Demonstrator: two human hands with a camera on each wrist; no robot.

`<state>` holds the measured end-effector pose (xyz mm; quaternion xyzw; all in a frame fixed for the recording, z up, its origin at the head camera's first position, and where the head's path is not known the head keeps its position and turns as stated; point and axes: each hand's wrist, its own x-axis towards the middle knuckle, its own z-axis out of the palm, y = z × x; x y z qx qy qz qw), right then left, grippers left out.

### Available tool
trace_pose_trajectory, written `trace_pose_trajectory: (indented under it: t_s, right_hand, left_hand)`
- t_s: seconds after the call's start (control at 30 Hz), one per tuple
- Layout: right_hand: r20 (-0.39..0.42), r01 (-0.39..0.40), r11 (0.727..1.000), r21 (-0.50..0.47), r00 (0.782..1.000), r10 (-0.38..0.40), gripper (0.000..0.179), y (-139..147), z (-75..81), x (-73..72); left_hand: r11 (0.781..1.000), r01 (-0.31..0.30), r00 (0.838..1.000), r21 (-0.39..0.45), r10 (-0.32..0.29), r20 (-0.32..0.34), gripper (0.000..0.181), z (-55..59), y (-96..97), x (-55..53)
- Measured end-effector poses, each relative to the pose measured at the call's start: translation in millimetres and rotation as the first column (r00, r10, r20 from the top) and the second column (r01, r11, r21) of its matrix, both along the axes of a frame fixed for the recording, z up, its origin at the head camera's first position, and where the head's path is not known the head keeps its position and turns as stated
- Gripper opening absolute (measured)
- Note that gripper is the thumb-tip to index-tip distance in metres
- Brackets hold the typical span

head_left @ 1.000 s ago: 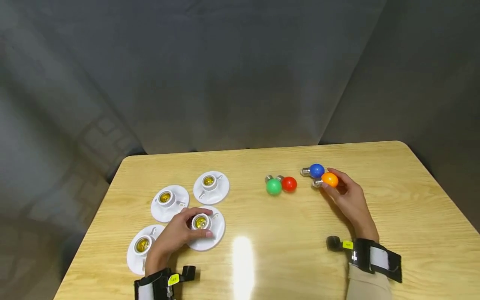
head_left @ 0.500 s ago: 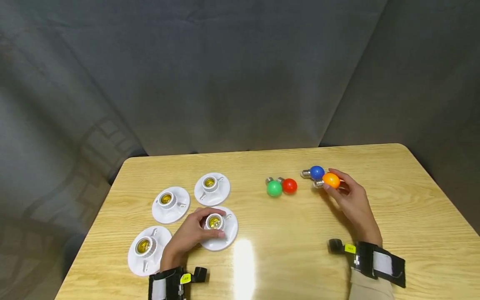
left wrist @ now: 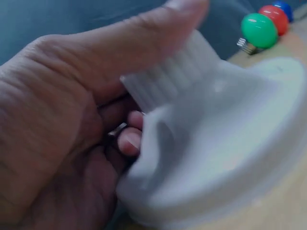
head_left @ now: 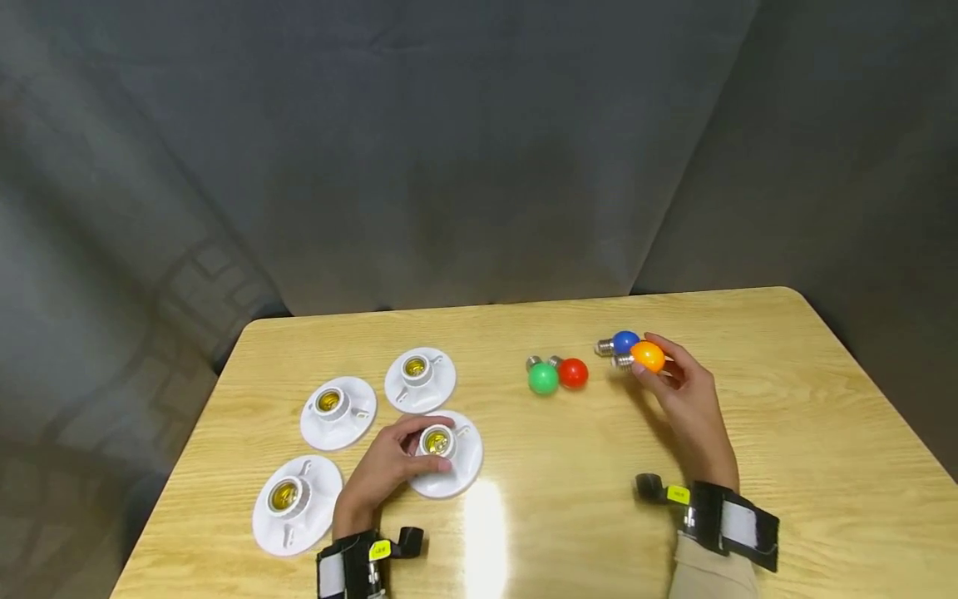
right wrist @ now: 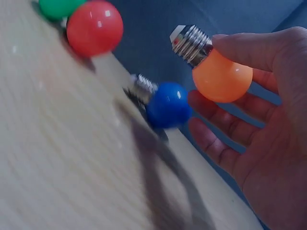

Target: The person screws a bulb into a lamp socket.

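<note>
My left hand (head_left: 380, 472) grips the raised collar of a white lamp holder (head_left: 467, 466), thumb on the near side and a finger on the far side. The left wrist view shows the holder's round base (left wrist: 230, 129) close up, tilted by that camera's angle. In my right hand (head_left: 692, 399) an orange light bulb (head_left: 647, 357) is pinched by its globe, screw base pointing left. The right wrist view shows this orange bulb (right wrist: 223, 81) held above the table, with a blue bulb (right wrist: 169, 105) lying just beyond the fingers.
A green bulb (head_left: 543, 378) and a red bulb (head_left: 573, 373) lie side by side mid-table. Around the left hand stand more white lamp holders: one at the near left (head_left: 322, 503), another behind it (head_left: 355, 428), a third at the back (head_left: 443, 384). Grey cloth (head_left: 464, 166) hangs behind.
My left hand has slid its lamp holder to the right, away from the others. The right hand has raised the orange bulb and shifted slightly left.
</note>
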<state>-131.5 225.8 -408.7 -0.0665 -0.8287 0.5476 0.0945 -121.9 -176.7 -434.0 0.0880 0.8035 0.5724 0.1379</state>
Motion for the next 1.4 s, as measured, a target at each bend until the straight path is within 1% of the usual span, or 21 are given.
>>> trace_pose_trajectory:
  t_s: [0.07, 0.17, 0.3, 0.4, 0.53, 0.6, 0.7, 0.8, 0.97, 1.13, 1.33, 1.4]
  right_hand:
    - [-0.011, -0.009, 1.0, -0.024, 1.0, 0.009, 0.058, -7.0, 0.8, -4.8]
    - [-0.036, -0.029, 0.999, -0.017, 0.999, 0.028, 0.056, -14.1, 1.8, -9.0]
    - [-0.046, -0.053, 0.999, 0.013, 0.998, 0.053, 0.055, -19.2, 4.0, -9.0]
    - [-0.082, -0.068, 0.997, 0.035, 0.994, 0.07, 0.053, -21.4, 8.3, -6.7]
    - [-0.135, -0.1, 0.992, 0.082, 0.985, 0.111, 0.052, -26.5, 13.3, -4.2]
    - [-0.152, -0.126, 0.988, 0.089, 0.979, 0.138, 0.052, -30.7, 15.8, -4.1]
    - [-0.182, -0.155, 0.983, 0.102, 0.968, 0.171, 0.051, -38.1, 20.0, -5.4]
    - [-0.209, -0.166, 0.98, 0.11, 0.96, 0.186, 0.05, -44.8, 23.7, -6.2]
    - [-0.221, -0.179, 0.977, 0.119, 0.954, 0.202, 0.051, -51.7, 28.2, -6.3]
    - [-0.215, -0.207, 0.97, 0.128, 0.949, 0.231, 0.051, -59.2, 29.6, -8.0]
    - [-0.213, -0.262, 0.955, 0.137, 0.934, 0.287, 0.051, -75.3, 29.2, -14.0]
    - [-0.23, -0.274, 0.95, 0.149, 0.925, 0.303, 0.051, -80.7, 28.5, -14.8]
  left_hand:
    - [1.0, -0.002, 1.0, 0.013, 0.002, 0.013, 0.053, 0.2, 1.8, -1.2]
    - [1.0, 0.013, 1.0, 0.022, -0.013, 0.011, 0.053, 0.9, 5.4, -3.6]
    - [1.0, 0.014, 1.0, 0.013, -0.014, 0.002, 0.054, 3.2, 6.5, -3.2]
    - [1.0, 0.014, 1.0, -0.005, -0.014, -0.005, 0.054, 4.6, 5.1, -1.4]
    - [1.0, 0.023, 1.0, -0.015, -0.024, -0.018, 0.055, 2.2, 5.4, -0.4]
    - [1.0, 0.023, 0.999, -0.015, -0.024, -0.026, 0.055, 1.6, 7.5, -1.3]
    - [1.0, 0.031, 0.999, -0.002, -0.031, -0.04, 0.057, 0.3, 12.3, -3.7]
    - [0.999, 0.051, 0.998, 0.02, -0.05, -0.044, 0.058, -1.4, 17.5, -5.7]
    - [0.997, 0.069, 0.997, 0.047, -0.067, -0.042, 0.06, -3.3, 23.6, -6.1]
    - [0.997, 0.066, 0.997, 0.043, -0.064, -0.033, 0.061, -3.5, 27.6, -6.0]
    - [0.998, 0.064, 0.997, 0.022, -0.063, -0.042, 0.06, -1.9, 31.5, -7.9]
    - [0.998, 0.068, 0.997, 0.02, -0.067, -0.042, 0.059, -1.4, 32.6, -8.9]
